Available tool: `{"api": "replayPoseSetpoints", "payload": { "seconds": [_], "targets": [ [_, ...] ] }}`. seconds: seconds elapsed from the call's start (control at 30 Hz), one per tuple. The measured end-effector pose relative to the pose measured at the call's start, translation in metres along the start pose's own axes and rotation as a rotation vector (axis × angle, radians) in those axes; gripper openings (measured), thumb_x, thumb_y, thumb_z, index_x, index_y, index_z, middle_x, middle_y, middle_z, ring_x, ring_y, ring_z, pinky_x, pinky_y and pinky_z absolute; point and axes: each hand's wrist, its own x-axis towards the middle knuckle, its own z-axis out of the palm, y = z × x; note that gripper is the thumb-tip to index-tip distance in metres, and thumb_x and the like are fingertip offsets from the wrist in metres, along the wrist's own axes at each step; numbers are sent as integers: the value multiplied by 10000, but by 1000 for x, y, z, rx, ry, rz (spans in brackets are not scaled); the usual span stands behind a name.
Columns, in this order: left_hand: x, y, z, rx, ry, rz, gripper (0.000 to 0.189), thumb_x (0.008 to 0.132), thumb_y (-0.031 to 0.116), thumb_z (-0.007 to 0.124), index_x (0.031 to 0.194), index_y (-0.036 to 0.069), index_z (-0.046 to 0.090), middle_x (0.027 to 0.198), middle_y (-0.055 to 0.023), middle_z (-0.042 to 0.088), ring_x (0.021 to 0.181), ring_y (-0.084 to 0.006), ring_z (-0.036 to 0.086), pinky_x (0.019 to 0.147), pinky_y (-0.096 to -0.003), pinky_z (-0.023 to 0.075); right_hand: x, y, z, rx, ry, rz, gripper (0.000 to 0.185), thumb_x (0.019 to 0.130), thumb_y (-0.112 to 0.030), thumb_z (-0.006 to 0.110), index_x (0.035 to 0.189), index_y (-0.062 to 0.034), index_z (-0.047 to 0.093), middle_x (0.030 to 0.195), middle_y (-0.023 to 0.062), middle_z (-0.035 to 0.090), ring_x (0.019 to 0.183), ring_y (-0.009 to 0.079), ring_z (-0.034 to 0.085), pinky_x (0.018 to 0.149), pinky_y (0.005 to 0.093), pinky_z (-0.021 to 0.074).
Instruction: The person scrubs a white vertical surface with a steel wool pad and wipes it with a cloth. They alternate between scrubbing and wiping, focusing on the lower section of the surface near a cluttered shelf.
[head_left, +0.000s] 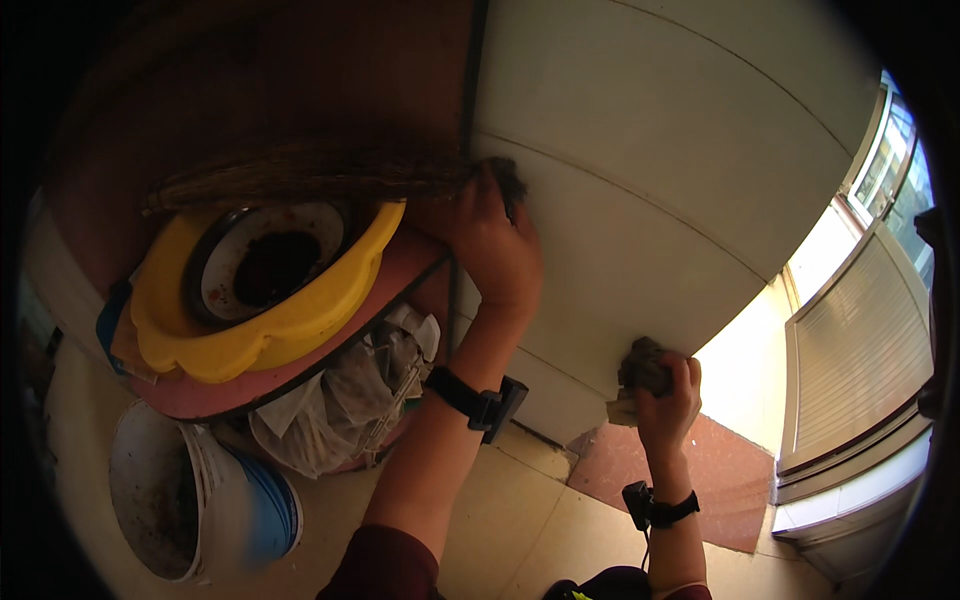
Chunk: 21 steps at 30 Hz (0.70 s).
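Observation:
My left hand (499, 251) reaches up to the pale tiled wall (600, 195), close to a dark vertical edge. Its fingers close around a dark, fuzzy wad (511, 180) that looks like a scouring pad and lies against the tiles. Lower and to the right, my right hand (671, 401) grips a crumpled dark grey cloth (643, 366) near the wall's outer edge. A small pale piece (622, 411) shows beneath the cloth; I cannot tell whether it belongs to it. A bundled straw broom (300, 176) ends beside my left fingers.
On a reddish rounded shelf (202, 405) stands a yellow scalloped basin (255, 349) with a stained bowl (217, 289) inside. Below are crumpled plastic bags (322, 420) and a dirty white-and-blue bucket (154, 495). A ribbed panel (855, 352) and window (892, 150) are at right.

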Motion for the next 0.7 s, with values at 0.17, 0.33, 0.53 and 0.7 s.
{"api": "replayPoseSetpoints", "payload": {
  "seconds": [0.17, 0.33, 0.53, 0.7],
  "targets": [
    [-11, -2, -7, 19, -83, 17, 504, 724, 17, 661, 1204, -75, 539, 1123, -238, 557, 1043, -402, 538, 897, -447, 438, -1, 0, 1, -12, 9, -21, 297, 657, -54, 689, 917, -94, 552, 901, 94, 520, 772, 317, 571, 615, 390, 477],
    [-2, -2, -5, 38, -55, -2, 522, 711, -6, 648, 1214, -76, 527, 1126, -237, 554, 1051, -400, 533, 925, -433, 429, -1, 1, 2, -5, 8, -14, 304, 654, -56, 689, 921, -94, 549, 906, 93, 524, 777, 317, 573, 619, 387, 480],
    [-89, -15, -1, 1, -115, -15, 490, 739, -49, 597, 1226, -61, 541, 1102, -213, 571, 1031, -385, 540, 880, -437, 443, -3, 2, 4, -19, 15, -24, 310, 651, -43, 683, 926, -98, 549, 909, 97, 530, 796, 321, 575, 639, 392, 488],
    [-171, -44, 4, 24, -120, -251, 467, 744, -58, 584, 1211, -54, 555, 1112, -208, 573, 1020, -391, 540, 882, -435, 443, -6, 6, 8, -37, 13, -39, 329, 641, -17, 677, 933, -92, 545, 916, 95, 535, 826, 326, 575, 673, 398, 490]
  ]
}}
